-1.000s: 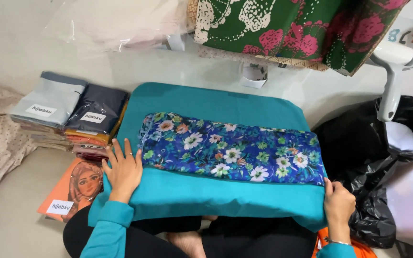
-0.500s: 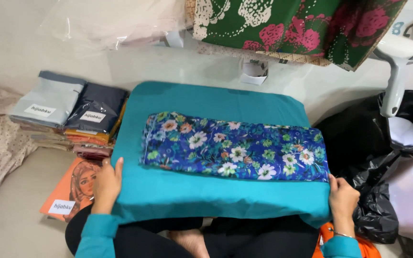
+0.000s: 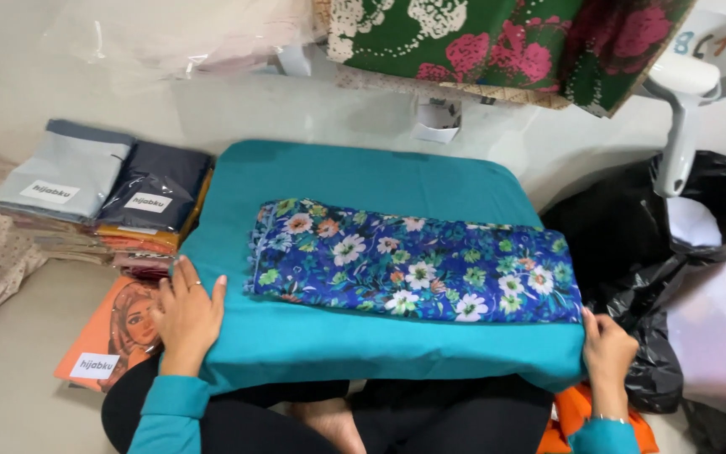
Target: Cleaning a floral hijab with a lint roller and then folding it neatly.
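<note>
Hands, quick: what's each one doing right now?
Left hand: open, fingers spread flat on the teal board's left edge.
Right hand: gripping the board's right corner.

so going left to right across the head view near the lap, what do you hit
orange packet with a drawn face → left hand → blue floral scarf on the teal cloth → right hand → black plastic bag
</note>
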